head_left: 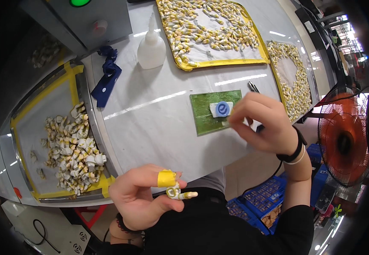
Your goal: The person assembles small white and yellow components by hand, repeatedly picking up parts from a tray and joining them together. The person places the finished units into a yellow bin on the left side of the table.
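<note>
My left hand [139,197] pinches a small white-and-yellow moulded piece [180,194] with a pale orange tip between thumb and fingers, near the table's front edge. Yellow tape [166,178] wraps one of its fingers. My right hand [264,121] is closed in a pinch at the right edge of a green square plate [202,117]; whatever its fingertips hold, if anything, is too small or hidden to name. On the plate lies a white pad [213,111] bearing a blue disc [222,109] with a dark ring mark, just left of my right fingertips.
A yellow-edged tray [227,65] of small pieces stands at the back, another pile [295,106] at right. At left, a taped frame [76,85] holds heaped pieces [71,153]. A white squeeze bottle [151,53], blue cloth [107,80], pen [253,87] and orange fan [343,142] are around.
</note>
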`<state>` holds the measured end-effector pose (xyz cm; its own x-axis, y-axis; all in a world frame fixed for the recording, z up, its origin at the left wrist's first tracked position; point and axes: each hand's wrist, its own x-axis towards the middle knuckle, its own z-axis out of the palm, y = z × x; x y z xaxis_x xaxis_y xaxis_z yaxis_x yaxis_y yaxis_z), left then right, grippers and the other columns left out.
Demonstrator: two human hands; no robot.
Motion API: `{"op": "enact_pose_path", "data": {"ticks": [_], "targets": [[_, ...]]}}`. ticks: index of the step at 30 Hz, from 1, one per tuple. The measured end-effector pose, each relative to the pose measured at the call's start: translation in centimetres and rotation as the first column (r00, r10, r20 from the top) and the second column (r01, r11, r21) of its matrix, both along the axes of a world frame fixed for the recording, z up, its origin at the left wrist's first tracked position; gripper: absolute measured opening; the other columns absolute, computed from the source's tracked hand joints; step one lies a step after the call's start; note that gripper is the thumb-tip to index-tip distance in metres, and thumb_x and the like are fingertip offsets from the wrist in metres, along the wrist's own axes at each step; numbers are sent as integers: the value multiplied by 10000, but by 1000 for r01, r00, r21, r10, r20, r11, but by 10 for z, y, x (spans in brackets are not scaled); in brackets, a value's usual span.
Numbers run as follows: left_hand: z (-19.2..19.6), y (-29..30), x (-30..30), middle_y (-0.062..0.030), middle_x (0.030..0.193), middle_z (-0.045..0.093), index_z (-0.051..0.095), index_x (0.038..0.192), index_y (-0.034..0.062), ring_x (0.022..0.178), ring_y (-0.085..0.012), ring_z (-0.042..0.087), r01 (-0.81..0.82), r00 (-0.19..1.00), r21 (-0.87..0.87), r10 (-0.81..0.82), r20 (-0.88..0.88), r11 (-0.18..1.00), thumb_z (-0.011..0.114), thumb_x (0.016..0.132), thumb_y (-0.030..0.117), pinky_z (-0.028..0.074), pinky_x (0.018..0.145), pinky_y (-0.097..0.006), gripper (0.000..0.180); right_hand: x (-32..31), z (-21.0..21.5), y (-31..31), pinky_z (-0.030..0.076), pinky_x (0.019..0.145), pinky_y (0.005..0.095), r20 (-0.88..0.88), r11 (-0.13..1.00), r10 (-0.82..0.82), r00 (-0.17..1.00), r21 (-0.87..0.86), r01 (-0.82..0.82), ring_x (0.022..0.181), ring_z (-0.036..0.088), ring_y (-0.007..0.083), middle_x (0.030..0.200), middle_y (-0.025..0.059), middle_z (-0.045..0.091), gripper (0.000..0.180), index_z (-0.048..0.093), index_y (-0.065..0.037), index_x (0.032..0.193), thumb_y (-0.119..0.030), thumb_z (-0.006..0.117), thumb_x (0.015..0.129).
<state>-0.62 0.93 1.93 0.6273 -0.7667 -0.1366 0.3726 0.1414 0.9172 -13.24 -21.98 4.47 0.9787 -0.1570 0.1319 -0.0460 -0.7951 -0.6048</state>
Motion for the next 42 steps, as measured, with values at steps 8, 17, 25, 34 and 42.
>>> {"op": "enact_pose_path", "data": {"ticks": [8,17,25,34,42], "targets": [[-10,-6,3,-128,886,680,629,954,-21,798,-213,663,190,893,-182,-93,441,965,796,658,19,531,760,-343,343,-10,2,51,501,670,235,78,340,-121,990,940,-32,796,627,142,864,124,635,143,603,62,945,63,593,803],[-4,-11,-7,-143,907,680,657,877,-47,808,-237,669,125,953,-207,-60,296,970,777,691,36,534,797,-387,236,-7,2,54,488,617,267,224,597,-48,973,788,-152,743,633,192,858,122,651,244,624,46,972,97,658,735],[-3,-12,-3,-145,938,673,666,902,-37,837,-228,660,207,929,-192,-132,346,959,786,677,43,537,819,-386,267,-4,1,63,488,564,287,345,815,-57,937,558,-156,648,615,222,782,100,648,242,652,13,916,74,717,691],[6,-17,6,-114,760,678,560,853,51,748,-251,669,336,776,-91,-221,590,937,848,610,167,548,736,-402,394,7,2,67,486,555,289,394,805,-49,918,560,-197,622,597,232,755,118,631,162,639,41,860,96,674,712],[7,-11,8,-77,871,668,665,873,34,821,-242,643,336,772,-92,-218,597,937,806,656,116,540,759,-350,272,9,4,66,481,545,288,407,779,-24,913,581,-238,600,581,241,731,133,617,87,619,59,795,83,661,723]]}}
